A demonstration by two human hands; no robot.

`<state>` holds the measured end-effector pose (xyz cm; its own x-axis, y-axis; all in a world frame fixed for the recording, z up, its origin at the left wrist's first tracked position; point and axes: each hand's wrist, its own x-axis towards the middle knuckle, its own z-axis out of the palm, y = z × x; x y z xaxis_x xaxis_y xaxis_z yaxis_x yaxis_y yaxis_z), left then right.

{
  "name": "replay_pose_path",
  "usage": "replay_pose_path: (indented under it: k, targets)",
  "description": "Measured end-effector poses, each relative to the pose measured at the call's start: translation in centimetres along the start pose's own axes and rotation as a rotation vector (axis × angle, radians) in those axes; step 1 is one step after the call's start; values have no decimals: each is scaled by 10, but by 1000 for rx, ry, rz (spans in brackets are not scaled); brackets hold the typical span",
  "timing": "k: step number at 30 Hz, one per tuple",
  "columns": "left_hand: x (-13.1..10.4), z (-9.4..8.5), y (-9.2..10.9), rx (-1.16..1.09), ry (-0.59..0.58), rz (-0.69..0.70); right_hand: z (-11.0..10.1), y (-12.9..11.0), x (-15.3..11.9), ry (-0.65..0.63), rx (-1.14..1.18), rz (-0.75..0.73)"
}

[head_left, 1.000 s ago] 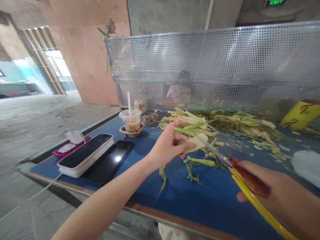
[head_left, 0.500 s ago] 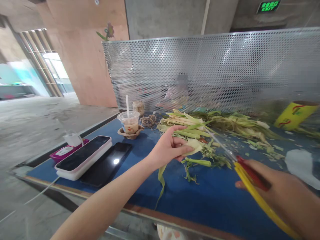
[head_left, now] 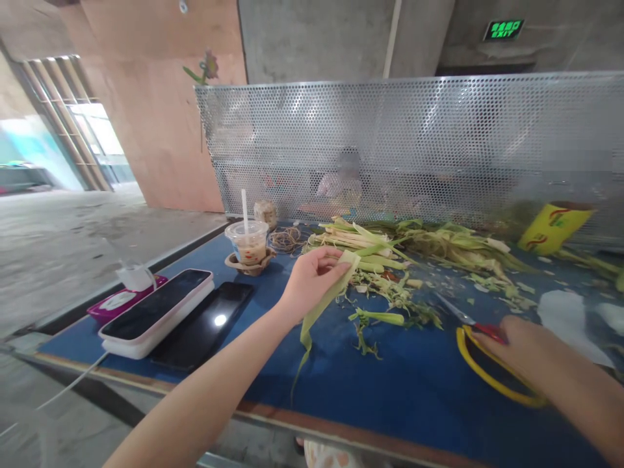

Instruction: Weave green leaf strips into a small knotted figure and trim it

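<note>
Between thumb and fingers, my left hand (head_left: 316, 281) pinches the top of a long pale green corn husk strip (head_left: 322, 309), whose thin end hangs down toward the blue table (head_left: 390, 396). My right hand (head_left: 519, 344) is closed on scissors (head_left: 470, 321) with red and yellow handles, low over the table at the right; their blades point up and left and look closed. A cut green stalk piece (head_left: 383, 317) with shreds lies between the hands. Behind my left hand rests a bundle of pale stalks (head_left: 353, 237).
At the left are a drink cup (head_left: 251, 244) in a cardboard holder, a black phone (head_left: 205, 325), a white-cased device (head_left: 158, 312) and a purple box (head_left: 114, 304). More husks (head_left: 458, 247), white paper (head_left: 565, 318) and a yellow roll (head_left: 553, 227) lie right. A perforated metal screen (head_left: 400, 143) stands behind.
My left hand has drawn left with the husk strip, showing more of it. My right hand has moved the scissors away and lower, and their blades have come together. The view has shifted slightly.
</note>
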<state>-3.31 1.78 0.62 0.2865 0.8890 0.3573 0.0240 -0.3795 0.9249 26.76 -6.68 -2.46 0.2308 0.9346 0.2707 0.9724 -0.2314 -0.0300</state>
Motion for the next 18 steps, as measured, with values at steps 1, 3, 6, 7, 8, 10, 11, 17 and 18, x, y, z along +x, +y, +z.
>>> replay_pose_path:
  k: [1, 3, 6, 7, 8, 10, 11, 17, 18]
  targets:
    - [1, -1, -1, 14, 13, 13, -5, -9, 5, -76, -78, -106]
    - [4, -3, -3, 53, 45, 39, -15, -36, 18, -86, -69, -267]
    - [6, -4, -6, 149, 86, 67, -15, -87, 42, -132, -1, -528]
    - [7, -4, -7, 181, 98, 75, -10, -102, 49, -133, -3, -568]
    - [7, -4, -9, 212, 108, 82, -3, -115, 56, -131, -14, -595]
    - [8, -4, -10, 257, 118, 95, 9, -132, 66, -119, -46, -614]
    - [8, -3, -11, 273, 119, 101, 15, -137, 70, -115, -65, -618]
    - [6, -3, -10, 329, 92, 121, 17, -141, 70, -112, -129, -614]
    - [6, -3, -10, 329, 89, 124, 16, -142, 70, -115, -132, -603]
